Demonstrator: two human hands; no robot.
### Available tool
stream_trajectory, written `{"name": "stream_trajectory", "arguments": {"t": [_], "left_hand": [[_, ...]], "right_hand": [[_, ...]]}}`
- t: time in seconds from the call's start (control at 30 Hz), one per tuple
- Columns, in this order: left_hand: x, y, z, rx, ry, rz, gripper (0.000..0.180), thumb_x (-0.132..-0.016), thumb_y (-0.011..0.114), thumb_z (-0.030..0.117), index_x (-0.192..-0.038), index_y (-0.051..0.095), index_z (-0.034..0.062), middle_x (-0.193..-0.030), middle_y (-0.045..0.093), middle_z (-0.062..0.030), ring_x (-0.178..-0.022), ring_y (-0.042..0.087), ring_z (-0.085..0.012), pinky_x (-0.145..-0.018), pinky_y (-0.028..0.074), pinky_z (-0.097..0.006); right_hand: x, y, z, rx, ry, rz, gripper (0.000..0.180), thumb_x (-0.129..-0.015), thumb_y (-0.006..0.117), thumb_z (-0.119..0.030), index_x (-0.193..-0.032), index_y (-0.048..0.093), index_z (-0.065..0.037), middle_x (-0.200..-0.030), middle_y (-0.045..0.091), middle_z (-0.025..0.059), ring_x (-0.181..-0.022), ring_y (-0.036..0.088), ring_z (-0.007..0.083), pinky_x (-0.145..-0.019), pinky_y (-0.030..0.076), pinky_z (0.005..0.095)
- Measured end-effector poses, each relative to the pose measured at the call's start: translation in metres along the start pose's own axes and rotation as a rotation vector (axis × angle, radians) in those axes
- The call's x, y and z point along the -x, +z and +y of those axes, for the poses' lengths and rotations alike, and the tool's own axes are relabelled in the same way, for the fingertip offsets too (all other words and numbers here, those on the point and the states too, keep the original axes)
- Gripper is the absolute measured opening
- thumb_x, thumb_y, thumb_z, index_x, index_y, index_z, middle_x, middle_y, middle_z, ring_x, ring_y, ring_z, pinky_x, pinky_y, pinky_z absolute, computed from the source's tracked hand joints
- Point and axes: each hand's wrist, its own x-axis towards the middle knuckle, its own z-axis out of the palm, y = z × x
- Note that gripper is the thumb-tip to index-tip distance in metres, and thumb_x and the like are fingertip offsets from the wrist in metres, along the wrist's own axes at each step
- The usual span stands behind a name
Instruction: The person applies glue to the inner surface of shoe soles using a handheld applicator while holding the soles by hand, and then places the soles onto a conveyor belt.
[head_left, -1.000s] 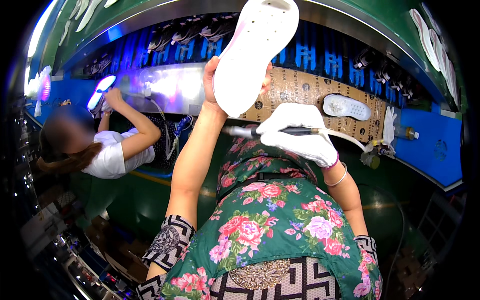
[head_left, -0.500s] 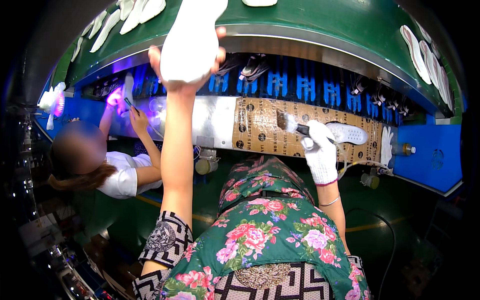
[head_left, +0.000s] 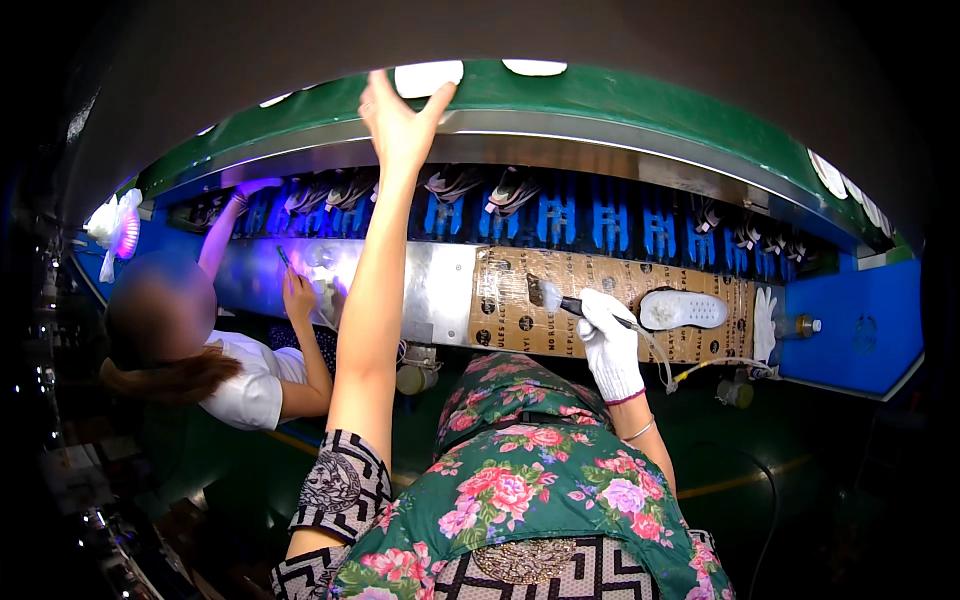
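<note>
My bare left hand (head_left: 405, 125) reaches far forward to the green surface, thumb and fingers spread around the near end of a white shoe sole (head_left: 428, 78). The sole lies on that surface, its far end cut off from view; whether my fingertips touch it I cannot tell. In a white knit glove, my right hand (head_left: 606, 335) is closed around a wide brush (head_left: 548, 294) with a dark handle and pale bristles, held over the cardboard-covered bench (head_left: 520, 338). A thin tube runs from near this hand. Right of it, another white sole (head_left: 683, 310) with small holes lies on the cardboard.
More white soles (head_left: 534, 68) lie on the green surface (head_left: 600, 95). Below its metal edge, shoe uppers (head_left: 510, 190) sit by blue racks (head_left: 556, 220). At left a co-worker (head_left: 250, 380) works under purple light. A glove (head_left: 764, 325) and a bottle (head_left: 803, 326) are at right.
My left hand has turned over and gone from holding the white sole up to spreading around it on the green surface. My right hand and the brush have shifted slightly left, away from the other sole.
</note>
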Motion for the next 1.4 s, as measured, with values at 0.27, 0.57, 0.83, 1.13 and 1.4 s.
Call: {"name": "stream_trajectory", "arguments": {"t": [0.27,0.57,0.83,1.13,1.4], "left_hand": [[-0.042,0.042,0.001,0.081,0.171,-0.242,0.05,-0.078,0.072,0.038,-0.113,0.066,0.0032,-0.11,0.067,-0.0203,-0.101,0.062,-0.0391,-0.089,0.048,-0.048],[-0.099,-0.059,-0.151,-0.562,0.052,-0.045,0.045,-0.085,0.061,0.04,-0.119,0.066,0.0097,-0.121,0.064,-0.0179,-0.104,0.062,-0.0385,-0.089,0.047,-0.05],[0.006,-0.141,-0.104,0.437,-0.149,0.104,0.028,-0.085,0.07,0.003,-0.108,0.056,-0.0045,-0.116,0.058,-0.0119,-0.1,0.06,-0.019,-0.088,0.05,-0.028],[0.115,-0.207,-0.047,0.573,-0.446,0.432,0.034,-0.095,0.04,0.022,-0.121,0.05,0.0014,-0.105,0.064,-0.0176,-0.092,0.066,-0.0307,-0.082,0.056,-0.04],[0.217,-0.095,0.01,1.141,-1.175,-0.505,0.042,-0.096,0.043,0.032,-0.117,0.057,-0.002,-0.104,0.067,-0.0158,-0.093,0.066,-0.0253,-0.087,0.054,-0.038]], "right_hand": [[0.0,0.005,0.006,-0.056,0.031,0.018,0.021,-0.086,0.067,-0.001,-0.106,0.066,0.006,-0.08,0.065,0.0076,-0.061,0.059,0.0125,-0.052,0.045,0.0229],[0.006,0.017,0.004,0.021,-0.026,0.036,0.019,-0.086,0.068,-0.004,-0.103,0.069,0.004,-0.074,0.066,0.006,-0.059,0.058,0.0106,-0.054,0.043,0.0221],[0.003,0.023,-0.005,0.025,0.002,-0.038,0.022,-0.086,0.069,-0.004,-0.106,0.067,0.004,-0.075,0.066,0.0064,-0.061,0.06,0.0119,-0.055,0.046,0.0227],[0.017,0.056,-0.052,-0.047,0.002,-0.234,0.023,-0.083,0.07,0.001,-0.105,0.066,0.004,-0.089,0.068,0.0104,-0.072,0.064,0.0172,-0.069,0.053,0.0287],[0.047,0.072,-0.063,0.95,-0.783,-0.674,0.025,-0.072,0.079,-0.003,-0.095,0.074,-0.009,-0.087,0.071,0.0085,-0.079,0.068,0.023,-0.071,0.053,0.0309]]}}
